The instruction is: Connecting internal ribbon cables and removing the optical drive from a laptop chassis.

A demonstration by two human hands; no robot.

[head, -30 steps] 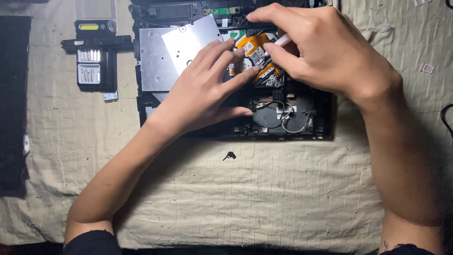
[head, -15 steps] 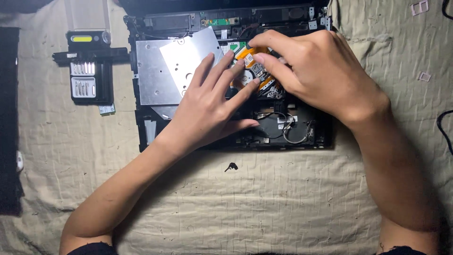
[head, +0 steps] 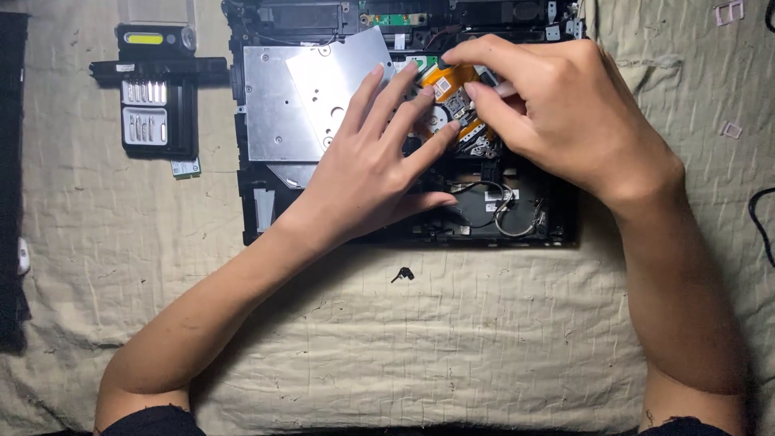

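An opened black laptop base [head: 258, 210] lies on a beige quilted cloth, its insides exposed. My left hand [head: 371, 173] rests flat on it, fingers spread, fingertips touching a silver metal plate [head: 278, 113] and an orange flex-covered part [head: 448, 89]. My right hand [head: 557, 113] comes in from the right with fingers curled, pinching a small white tool against the orange part. Black and grey cables [head: 500, 210] loop in the lower right bay of the laptop base.
A black screwdriver bit case [head: 153, 105] with silver bits lies open at the upper left. A small dark screw [head: 402, 275] sits on the cloth [head: 452, 347] below the laptop. A dark panel [head: 10, 186] runs along the left edge. A black cable [head: 759, 226] curls at the right.
The view has shifted so the laptop sits lower in the frame. Both hands stay on the orange part, and my right hand's fingers have closed tighter around it.
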